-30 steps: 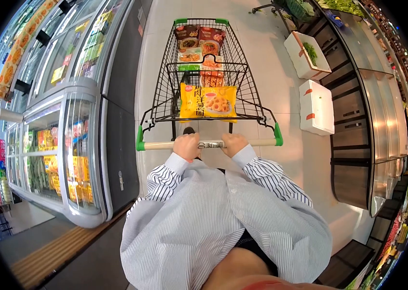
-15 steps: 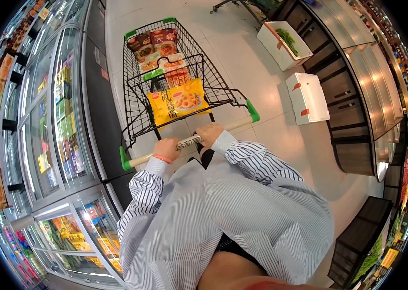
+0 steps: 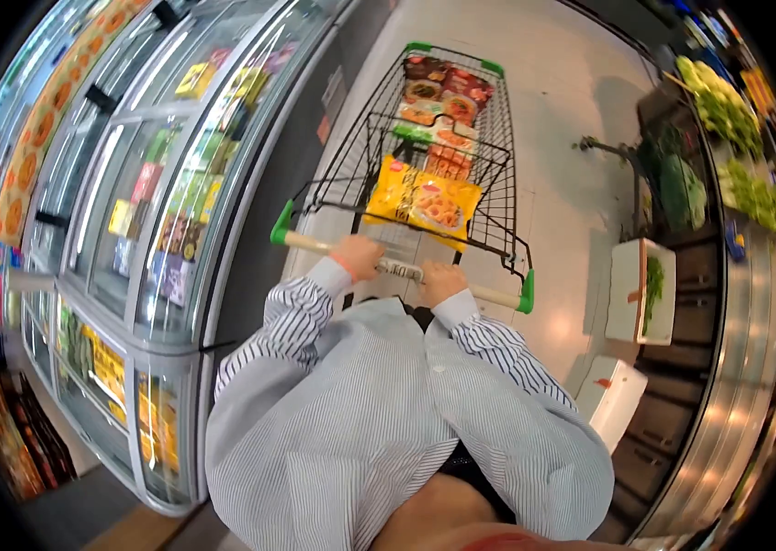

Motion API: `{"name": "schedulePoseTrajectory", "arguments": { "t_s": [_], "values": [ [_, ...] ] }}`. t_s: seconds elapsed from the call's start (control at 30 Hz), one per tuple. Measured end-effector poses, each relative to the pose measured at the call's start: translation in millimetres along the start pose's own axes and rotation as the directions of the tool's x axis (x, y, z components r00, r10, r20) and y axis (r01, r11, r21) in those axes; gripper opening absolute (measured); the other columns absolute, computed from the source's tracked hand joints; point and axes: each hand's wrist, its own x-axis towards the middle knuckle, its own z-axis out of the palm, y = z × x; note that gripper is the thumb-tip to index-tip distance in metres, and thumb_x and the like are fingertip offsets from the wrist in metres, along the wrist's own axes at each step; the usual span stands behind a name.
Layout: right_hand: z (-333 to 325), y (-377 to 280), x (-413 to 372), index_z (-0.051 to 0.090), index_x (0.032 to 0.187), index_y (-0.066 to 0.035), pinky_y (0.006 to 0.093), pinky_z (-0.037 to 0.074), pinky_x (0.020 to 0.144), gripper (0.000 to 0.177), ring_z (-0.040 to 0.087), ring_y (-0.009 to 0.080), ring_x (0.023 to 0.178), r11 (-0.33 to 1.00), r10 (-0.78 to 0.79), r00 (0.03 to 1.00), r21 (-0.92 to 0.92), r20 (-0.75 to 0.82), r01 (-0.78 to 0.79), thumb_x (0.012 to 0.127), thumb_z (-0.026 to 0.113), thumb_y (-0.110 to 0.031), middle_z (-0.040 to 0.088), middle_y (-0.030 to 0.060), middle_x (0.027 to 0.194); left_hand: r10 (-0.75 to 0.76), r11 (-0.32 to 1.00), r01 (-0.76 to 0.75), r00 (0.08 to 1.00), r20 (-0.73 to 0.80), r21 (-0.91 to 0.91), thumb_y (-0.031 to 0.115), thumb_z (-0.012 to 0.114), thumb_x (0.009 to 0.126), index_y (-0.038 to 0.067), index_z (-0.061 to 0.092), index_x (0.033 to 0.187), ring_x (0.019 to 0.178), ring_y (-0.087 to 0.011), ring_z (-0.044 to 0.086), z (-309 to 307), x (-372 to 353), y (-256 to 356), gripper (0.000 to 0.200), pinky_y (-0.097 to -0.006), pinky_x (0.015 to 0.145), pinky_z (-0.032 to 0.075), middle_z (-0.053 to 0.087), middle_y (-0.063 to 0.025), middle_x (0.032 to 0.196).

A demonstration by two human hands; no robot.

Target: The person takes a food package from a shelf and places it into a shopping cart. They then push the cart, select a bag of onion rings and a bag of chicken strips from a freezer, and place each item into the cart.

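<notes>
Both of my hands grip the pale handle of a black wire shopping cart with green corner caps. My left hand is wrapped round the bar left of its printed label, and my right hand closes on it just right of the label. A yellow food bag lies in the cart's near part, closest to my hands. Behind it are several packages, among them a pack with orange-red contents and dark red-brown bags at the far end.
Glass-doored freezers line the left side, close to the cart. At right stand a white foam box with greens, a second white box, a metal counter and leafy vegetables. Pale tiled floor runs between.
The view has turned, so the cart now points up and to the right. The freezers and the white boxes show from a different angle. Both hands have stayed on the handle.
</notes>
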Motion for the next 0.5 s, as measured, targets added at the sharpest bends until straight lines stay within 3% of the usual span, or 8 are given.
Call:
{"name": "schedulePoseTrajectory", "arguments": {
  "t_s": [0.3,0.33,0.5],
  "values": [
    [-38.8,210.2,193.6,0.052,0.076,-0.008,0.0394,0.042,0.06,0.019,0.057,0.0291,0.065,0.998,0.068,0.996,0.007,-0.057,-0.068,0.07,0.066,-0.02,0.058,0.0095,0.067,0.017,1.0,-0.018,0.994,-0.105,-0.01,0.027,0.063,0.066,0.01,0.059,0.071,0.062,-0.0318,0.06,-84.0,274.1,-20.4,0.018,-0.0434,0.057,0.047,0.06,-0.012,0.061],
    [-43.5,216.6,195.5,0.052,0.075,-0.008,0.0391,0.042,0.06,0.019,0.057,0.0288,0.065,0.998,0.067,0.996,0.001,-0.053,-0.067,0.069,0.066,-0.02,0.058,0.0092,0.067,0.026,1.0,-0.025,0.994,-0.102,0.009,0.026,0.063,0.065,0.01,0.059,0.071,0.062,-0.0318,0.06,-90.9,278.5,-15.9,0.018,-0.0432,0.057,0.047,0.06,-0.0121,0.061],
    [-42.9,307.0,296.4,0.05,0.071,-0.009,0.0377,0.041,0.061,0.02,0.057,0.0273,0.063,0.981,0.141,0.99,-0.135,-0.013,-0.141,0.067,0.067,-0.018,0.057,0.0076,0.065,0.065,0.997,-0.068,0.994,-0.088,-0.027,0.023,0.063,0.064,0.008,0.06,0.074,0.064,-0.0322,0.061,-124.2,404.3,-42.6,0.018,-0.0431,0.058,0.048,0.061,-0.0129,0.064]
  ]
}}
